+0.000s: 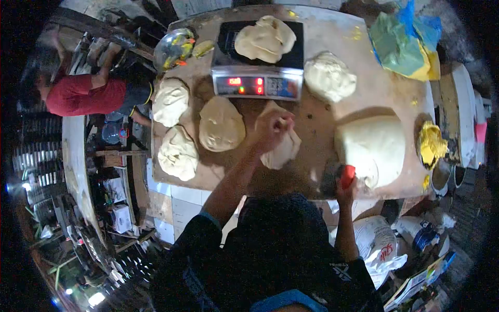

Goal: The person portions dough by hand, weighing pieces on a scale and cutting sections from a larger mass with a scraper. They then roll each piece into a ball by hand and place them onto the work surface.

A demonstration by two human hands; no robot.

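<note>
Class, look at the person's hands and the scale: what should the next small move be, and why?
Probably the left hand should lift the lump off the scale: it occupies the weighing surface, another lump lies under that hand, and the right hand holds a red scraper beside the big dough.

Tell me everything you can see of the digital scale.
The digital scale has a dark, flat platter above a silvery front panel. Red digits, too blurred to read surely, glow at left and centre; a bluish keypad sits at right. Switched on, it stands on the table's far half, one dough lump resting on its platter. The left hand is apart from it.
</note>
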